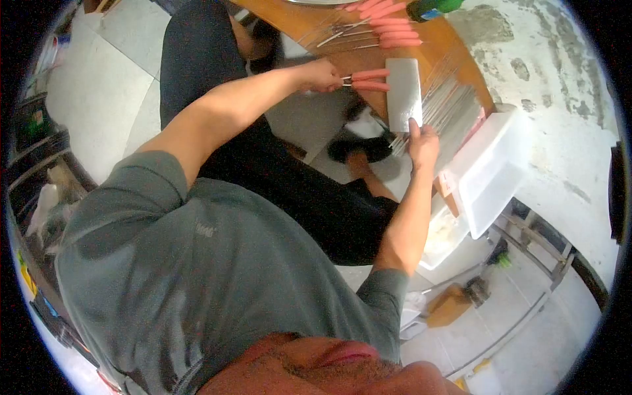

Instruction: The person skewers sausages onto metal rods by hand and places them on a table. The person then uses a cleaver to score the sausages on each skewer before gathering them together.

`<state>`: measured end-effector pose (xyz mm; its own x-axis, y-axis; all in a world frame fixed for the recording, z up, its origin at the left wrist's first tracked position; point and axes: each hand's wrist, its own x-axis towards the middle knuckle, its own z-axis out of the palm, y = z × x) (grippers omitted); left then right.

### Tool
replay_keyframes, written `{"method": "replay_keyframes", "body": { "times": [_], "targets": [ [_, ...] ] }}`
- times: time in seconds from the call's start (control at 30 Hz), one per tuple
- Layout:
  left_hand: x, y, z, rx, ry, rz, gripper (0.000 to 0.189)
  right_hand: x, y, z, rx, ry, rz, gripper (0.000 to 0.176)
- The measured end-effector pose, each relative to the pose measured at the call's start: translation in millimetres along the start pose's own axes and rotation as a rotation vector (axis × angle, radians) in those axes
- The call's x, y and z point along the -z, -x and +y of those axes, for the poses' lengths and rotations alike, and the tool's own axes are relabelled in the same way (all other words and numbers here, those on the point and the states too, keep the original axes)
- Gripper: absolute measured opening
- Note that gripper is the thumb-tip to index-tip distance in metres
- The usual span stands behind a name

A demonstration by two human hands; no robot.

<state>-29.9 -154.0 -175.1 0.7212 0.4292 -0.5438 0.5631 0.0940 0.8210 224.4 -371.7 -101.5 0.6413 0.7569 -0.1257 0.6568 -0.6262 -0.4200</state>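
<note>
My left hand (322, 75) is closed around the ends of thin skewers, with two pink sausages (370, 80) on them pointing to the right. The sausage tips meet the long edge of a white rectangular block (403, 92). At the near end of that block, my right hand (422, 146) grips it with the thumb on top. Beside the block, a bundle of thin sticks (447, 99) lies on the wooden table (461, 39). Farther back is a row of skewered pink sausages (397, 31).
A green bottle (431, 8) lies beyond the sausages. To the right of my right arm stands a white plastic bin (497, 174), with another white container (442, 243) below it. A cardboard box (449, 305) sits on the tiled floor.
</note>
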Motion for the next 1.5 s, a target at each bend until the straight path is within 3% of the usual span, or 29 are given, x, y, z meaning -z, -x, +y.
{"method": "replay_keyframes", "body": {
  "times": [0.1, 0.27, 0.53, 0.63, 0.73, 0.83, 0.93, 1.03, 1.1, 1.13, 1.17, 1.23, 1.27, 1.5],
  "targets": [
    [-4.7, -3.3, -4.5, -0.009, 0.040, 0.010, 0.024, 12.5, 6.4, 6.9, -0.158, -0.131, -0.146, 0.045],
    [-1.0, 10.2, 9.9, 0.034, 0.055, 0.009, 0.022, 14.2, 4.2, -2.5, -0.168, -0.139, 0.072, 0.049],
    [-2.0, 9.2, 9.5, 0.058, 0.095, 0.018, 0.022, -7.2, -9.1, 17.6, -0.125, -0.100, 0.102, 0.050],
    [-6.3, 0.3, 4.5, -0.107, -0.406, 0.106, 0.022, -5.4, -8.8, 16.8, -0.170, -0.148, 0.069, 0.049],
    [-20.1, 21.4, 9.1, -0.248, -0.703, 0.227, 0.024, 0.5, -6.3, 12.1, -0.210, -0.197, 0.049, 0.047],
    [-29.7, 27.8, 9.8, -0.238, -0.929, 0.330, 0.025, -0.1, -5.2, 10.6, -0.218, -0.231, 0.056, 0.045],
    [-30.2, 27.6, 10.5, -0.290, -0.965, 0.334, 0.021, 7.3, 0.2, -0.8, -0.208, -0.248, 0.071, 0.044],
    [-21.0, 8.4, 10.5, -0.204, -0.837, 0.094, 0.020, 13.6, 5.4, -10.5, -0.203, -0.271, 0.058, 0.044],
    [-15.6, -38.3, -34.4, -0.428, -0.421, -0.119, 0.020, 10.2, 6.3, -11.6, -0.187, -0.283, 0.029, 0.044],
    [-13.0, -41.6, -36.1, -0.398, -0.252, -0.209, 0.021, 5.3, 5.1, -12.2, -0.171, -0.287, 0.009, 0.044],
    [-10.3, -45.0, -37.9, -0.357, -0.082, -0.294, 0.022, 0.8, 5.6, -12.1, -0.156, -0.291, -0.010, 0.044],
    [5.6, -21.5, -2.9, -0.003, 0.168, -0.427, 0.026, 3.7, 9.2, -29.3, -0.127, -0.207, -0.078, 0.043],
    [3.9, -22.6, -5.6, 0.167, 0.435, -0.430, 0.027, -11.4, 4.5, -20.3, -0.099, -0.173, -0.075, 0.042],
    [-3.2, -10.3, -7.2, 0.089, 0.347, -0.227, 0.025, -33.7, -2.8, -21.7, -0.062, -0.085, -0.126, 0.043]
  ]
}}
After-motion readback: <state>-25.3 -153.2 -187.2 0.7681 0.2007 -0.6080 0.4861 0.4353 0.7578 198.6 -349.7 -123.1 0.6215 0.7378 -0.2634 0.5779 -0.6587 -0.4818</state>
